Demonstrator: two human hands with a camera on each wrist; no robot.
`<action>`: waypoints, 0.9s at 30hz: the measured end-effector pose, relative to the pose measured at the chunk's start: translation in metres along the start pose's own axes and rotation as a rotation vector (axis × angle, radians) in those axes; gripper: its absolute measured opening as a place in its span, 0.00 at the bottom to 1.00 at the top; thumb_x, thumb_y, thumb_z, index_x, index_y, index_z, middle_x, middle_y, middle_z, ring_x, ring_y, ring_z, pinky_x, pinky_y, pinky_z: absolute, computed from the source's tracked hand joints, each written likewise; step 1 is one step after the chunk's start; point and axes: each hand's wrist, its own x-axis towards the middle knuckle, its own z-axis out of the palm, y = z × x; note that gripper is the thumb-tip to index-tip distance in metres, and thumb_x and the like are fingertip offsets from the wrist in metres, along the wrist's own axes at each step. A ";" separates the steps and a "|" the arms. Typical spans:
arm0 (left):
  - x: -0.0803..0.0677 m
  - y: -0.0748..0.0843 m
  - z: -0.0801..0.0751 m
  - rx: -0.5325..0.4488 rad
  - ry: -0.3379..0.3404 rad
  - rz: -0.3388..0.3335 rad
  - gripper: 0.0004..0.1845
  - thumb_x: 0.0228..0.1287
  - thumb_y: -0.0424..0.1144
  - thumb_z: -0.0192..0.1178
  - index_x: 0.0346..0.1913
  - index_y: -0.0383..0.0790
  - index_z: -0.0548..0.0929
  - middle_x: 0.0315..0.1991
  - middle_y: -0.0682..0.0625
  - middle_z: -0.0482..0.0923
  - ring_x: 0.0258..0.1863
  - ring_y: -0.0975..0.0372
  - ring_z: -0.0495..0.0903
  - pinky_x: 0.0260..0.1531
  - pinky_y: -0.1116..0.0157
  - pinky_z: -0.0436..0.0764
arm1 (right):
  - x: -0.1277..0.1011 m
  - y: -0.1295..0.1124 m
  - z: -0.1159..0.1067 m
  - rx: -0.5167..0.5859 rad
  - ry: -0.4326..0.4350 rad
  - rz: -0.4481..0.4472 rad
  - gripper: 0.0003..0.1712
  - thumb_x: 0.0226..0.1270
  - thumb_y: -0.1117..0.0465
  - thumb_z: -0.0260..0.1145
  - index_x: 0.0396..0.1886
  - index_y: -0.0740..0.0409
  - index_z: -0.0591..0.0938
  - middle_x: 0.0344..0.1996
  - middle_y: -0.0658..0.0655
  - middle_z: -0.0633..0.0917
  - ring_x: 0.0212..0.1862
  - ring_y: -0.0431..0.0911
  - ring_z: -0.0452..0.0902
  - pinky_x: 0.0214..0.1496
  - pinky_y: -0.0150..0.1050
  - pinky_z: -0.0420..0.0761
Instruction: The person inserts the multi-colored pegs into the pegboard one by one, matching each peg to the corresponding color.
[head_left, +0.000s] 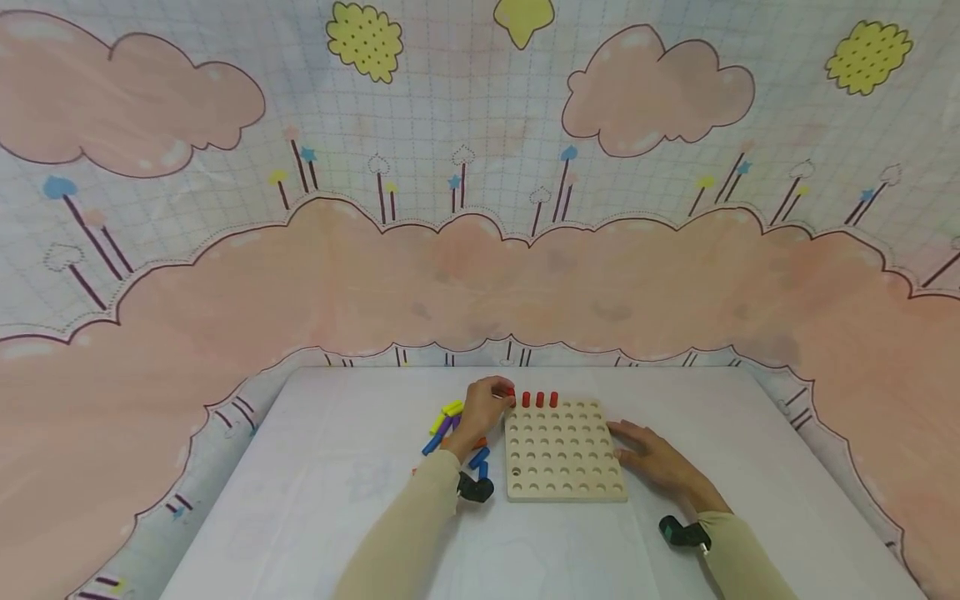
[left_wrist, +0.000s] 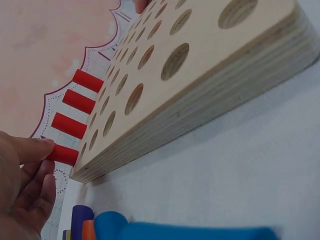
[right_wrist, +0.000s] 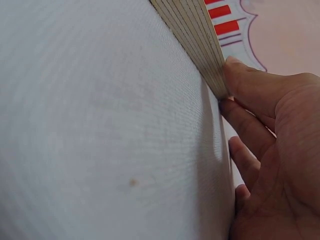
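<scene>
A square wooden pegboard [head_left: 566, 447] with rows of round holes lies on the table. Along its far edge, three red pegs [head_left: 540, 399] stand upright in holes. At the far left corner my left hand [head_left: 483, 408] pinches a fourth red peg [left_wrist: 64, 154] between thumb and fingertips, its lower end at the corner hole. My right hand [head_left: 660, 462] rests beside the board's right side, fingers loosely extended; in the right wrist view its fingertips [right_wrist: 235, 65] touch the board's edge.
Loose pegs lie left of the board, partly under my left forearm: yellow pegs [head_left: 452, 407], blue pegs [head_left: 432, 442], purple and orange ones. The white table [head_left: 300, 467] ends at a patterned cloth backdrop [head_left: 480, 283].
</scene>
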 end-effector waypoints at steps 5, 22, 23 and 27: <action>-0.001 0.000 -0.003 0.013 -0.010 0.000 0.10 0.63 0.32 0.65 0.47 0.38 0.85 0.40 0.48 0.85 0.39 0.59 0.81 0.46 0.62 0.82 | 0.001 0.000 0.001 0.008 0.003 -0.016 0.33 0.69 0.46 0.62 0.72 0.46 0.68 0.76 0.64 0.58 0.77 0.67 0.43 0.72 0.71 0.43; -0.008 -0.003 -0.011 0.013 -0.057 -0.022 0.13 0.65 0.35 0.64 0.51 0.38 0.83 0.42 0.48 0.83 0.42 0.59 0.80 0.48 0.62 0.83 | 0.001 -0.001 0.002 0.018 -0.003 -0.006 0.34 0.69 0.46 0.62 0.72 0.47 0.69 0.77 0.65 0.57 0.77 0.67 0.44 0.73 0.70 0.43; -0.008 -0.002 -0.013 0.008 -0.061 -0.012 0.13 0.65 0.36 0.64 0.52 0.38 0.83 0.43 0.48 0.83 0.43 0.59 0.80 0.48 0.62 0.82 | 0.001 -0.002 0.002 0.021 -0.004 -0.002 0.33 0.69 0.46 0.62 0.72 0.47 0.69 0.77 0.65 0.57 0.77 0.67 0.44 0.73 0.70 0.43; -0.012 0.005 -0.023 -0.014 -0.066 0.036 0.13 0.65 0.35 0.64 0.52 0.36 0.83 0.43 0.48 0.83 0.43 0.59 0.81 0.47 0.62 0.83 | 0.000 -0.003 0.000 0.011 -0.005 0.005 0.34 0.69 0.46 0.62 0.72 0.47 0.68 0.77 0.65 0.57 0.77 0.67 0.44 0.73 0.70 0.43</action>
